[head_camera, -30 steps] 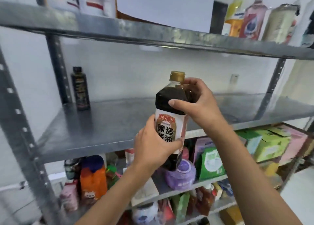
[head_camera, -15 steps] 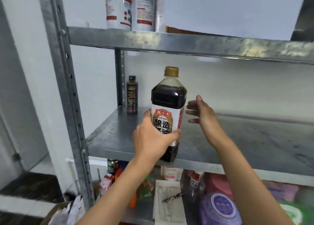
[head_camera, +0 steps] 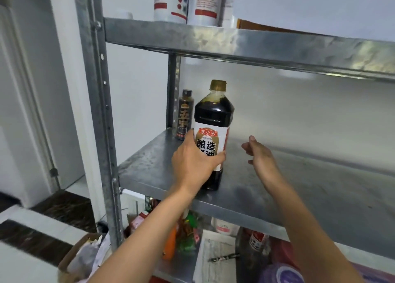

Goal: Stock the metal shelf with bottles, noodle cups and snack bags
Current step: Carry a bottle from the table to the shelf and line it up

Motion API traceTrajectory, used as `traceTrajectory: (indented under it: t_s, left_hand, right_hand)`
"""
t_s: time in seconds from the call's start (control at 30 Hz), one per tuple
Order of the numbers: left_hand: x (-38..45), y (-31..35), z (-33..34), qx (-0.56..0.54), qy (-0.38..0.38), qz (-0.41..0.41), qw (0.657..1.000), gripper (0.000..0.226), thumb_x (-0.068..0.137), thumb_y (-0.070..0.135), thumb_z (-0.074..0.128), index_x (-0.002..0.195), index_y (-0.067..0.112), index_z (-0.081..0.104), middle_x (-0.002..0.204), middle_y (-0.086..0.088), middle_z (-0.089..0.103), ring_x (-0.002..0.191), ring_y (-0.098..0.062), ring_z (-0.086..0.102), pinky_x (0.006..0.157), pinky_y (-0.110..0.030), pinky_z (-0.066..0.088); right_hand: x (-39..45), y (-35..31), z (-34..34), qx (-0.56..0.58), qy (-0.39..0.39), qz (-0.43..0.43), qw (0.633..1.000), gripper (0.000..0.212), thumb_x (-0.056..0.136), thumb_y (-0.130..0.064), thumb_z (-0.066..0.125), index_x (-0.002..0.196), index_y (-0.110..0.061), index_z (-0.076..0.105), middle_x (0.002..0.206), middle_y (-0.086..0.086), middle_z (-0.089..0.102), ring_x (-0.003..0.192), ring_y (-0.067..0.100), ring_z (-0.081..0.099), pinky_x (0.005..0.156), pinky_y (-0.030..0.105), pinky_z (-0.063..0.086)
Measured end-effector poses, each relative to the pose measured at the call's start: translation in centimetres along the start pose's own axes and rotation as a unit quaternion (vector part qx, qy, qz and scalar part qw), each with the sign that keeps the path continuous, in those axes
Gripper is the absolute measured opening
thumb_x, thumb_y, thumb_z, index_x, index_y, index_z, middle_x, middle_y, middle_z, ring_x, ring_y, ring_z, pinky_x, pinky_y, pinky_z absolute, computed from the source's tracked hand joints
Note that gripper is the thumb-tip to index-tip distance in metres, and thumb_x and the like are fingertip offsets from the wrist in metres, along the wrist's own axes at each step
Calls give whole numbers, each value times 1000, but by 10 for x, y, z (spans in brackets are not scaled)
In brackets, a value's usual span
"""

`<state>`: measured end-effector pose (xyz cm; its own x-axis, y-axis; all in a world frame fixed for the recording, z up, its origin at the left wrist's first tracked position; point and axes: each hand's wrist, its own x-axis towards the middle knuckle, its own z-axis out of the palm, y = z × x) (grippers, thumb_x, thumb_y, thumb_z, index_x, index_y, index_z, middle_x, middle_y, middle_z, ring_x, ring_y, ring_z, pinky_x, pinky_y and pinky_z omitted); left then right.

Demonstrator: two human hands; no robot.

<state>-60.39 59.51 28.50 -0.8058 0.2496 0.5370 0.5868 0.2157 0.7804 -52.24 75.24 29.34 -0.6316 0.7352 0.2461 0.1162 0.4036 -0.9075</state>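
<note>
- Your left hand [head_camera: 195, 160] is wrapped around the lower label of the large clear plastic bottle of dark soy sauce with a gold cap [head_camera: 212, 133]; thumb on the left flank, fingers curled round the front
- The bottle stands upright near the front left of the galvanised metal middle shelf [head_camera: 277, 188]; its base looks to be on the sheet or just touching it, though your wrist hides part of the foot
- Your right hand [head_camera: 258, 154] hangs free just beside the bottle, fingers loosely spread, holding nothing
- Risk: the base sits close to the front lip, so letting go here could leave it where a passing sleeve tips it off; push it further back first
- Risk: the slim dark bottle with a black cap [head_camera: 184, 114] stands just behind, by the rear upright; slide straight back and you could knock it over, as it is tall and narrow
- Risk: the liquid is near the shoulder, so a quick shove may make it slosh and rock the bottle on the smooth metal
- The shelf sheet is bare, dull and mottled, with open room to the right
- White cylindrical containers with red print [head_camera: 186, 2] sit on the shelf above; the lower shelf is crowded with mixed packets and a sheet of paper [head_camera: 213, 259]
- A cardboard box [head_camera: 79, 259] sits on the floor by the left post, against white walls
</note>
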Motion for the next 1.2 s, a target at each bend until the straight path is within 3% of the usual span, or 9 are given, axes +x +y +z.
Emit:
traceTrajectory:
  t_s: [0.13,0.3,0.4,0.6,0.87,1.2]
  left_hand:
    - [17,-4,9,19,5,-5,1000,73,59,50,86,117,26,49,94,18,52,79,-4,51,72,-24,44]
    - [46,-15,26,20,-4,-3,1000,75,58,48,86,117,22,48,96,14,56,80,-7,52,72,-24,47]
    - [67,-21,37,10,-14,-8,1000,74,59,43,87,117,22,48,97,12,59,81,-8,54,73,-24,47]
    - [105,-34,60,-12,-46,-6,999,69,64,35,88,117,22,45,109,4,66,91,-12,61,77,-24,46]
    - [142,-48,96,2,-44,-15,999,73,65,38,85,121,16,42,113,-1,63,101,-22,65,78,-25,45]
    - [163,-53,113,29,-67,-40,997,74,74,32,81,128,13,35,123,-6,57,111,-24,59,80,-26,39]
  right_hand:
    - [10,4,3,-18,-5,1,1000,42,102,-54,30,107,-27,61,132,2,60,122,20,53,109,49,39]
    - [21,5,9,-30,-26,-12,999,36,102,-49,36,108,-24,61,130,3,61,121,19,54,109,45,40]
    - [26,3,14,-70,-46,-31,996,40,101,-46,43,119,-16,63,128,4,61,117,20,54,102,36,40]
    - [39,-4,16,-145,-66,-69,985,30,99,-46,47,110,-21,61,128,1,57,110,14,50,92,29,35]
    - [65,-3,7,-223,-75,-78,969,34,98,-46,50,117,-19,60,133,2,53,118,19,52,91,28,37]
    - [69,3,9,-225,-76,-37,971,37,98,-46,50,124,-21,56,138,1,50,123,20,51,93,28,37]
